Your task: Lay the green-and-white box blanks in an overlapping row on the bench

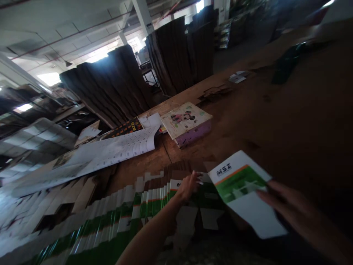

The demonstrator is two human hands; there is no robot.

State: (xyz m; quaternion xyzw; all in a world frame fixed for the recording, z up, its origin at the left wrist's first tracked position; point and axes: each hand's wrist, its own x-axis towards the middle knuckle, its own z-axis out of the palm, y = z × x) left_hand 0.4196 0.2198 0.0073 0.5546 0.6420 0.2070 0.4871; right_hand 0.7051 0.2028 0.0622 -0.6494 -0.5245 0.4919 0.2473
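Observation:
My left hand (pixel 188 186) rests with fingers spread on the top of a fanned row of flat green-and-white printed cartons (pixel 121 217) lying along the brown table (pixel 289 121). My right hand (pixel 289 208) holds the right edge of one flat carton (pixel 244 191), white and green with an orange stripe and dark lettering, lifted and tilted just right of the row. The left fingertips touch the flat carton underneath, next to the lifted one.
A cartoon-printed box (pixel 187 123) sits mid-table beside large printed sheets (pixel 91 158). Tall stacks of dark corrugated board (pixel 116 84) stand behind the table. Small papers (pixel 237 77) and a dark object (pixel 286 62) lie at the far right. Flat brown blanks (pixel 68 198) lie on the left.

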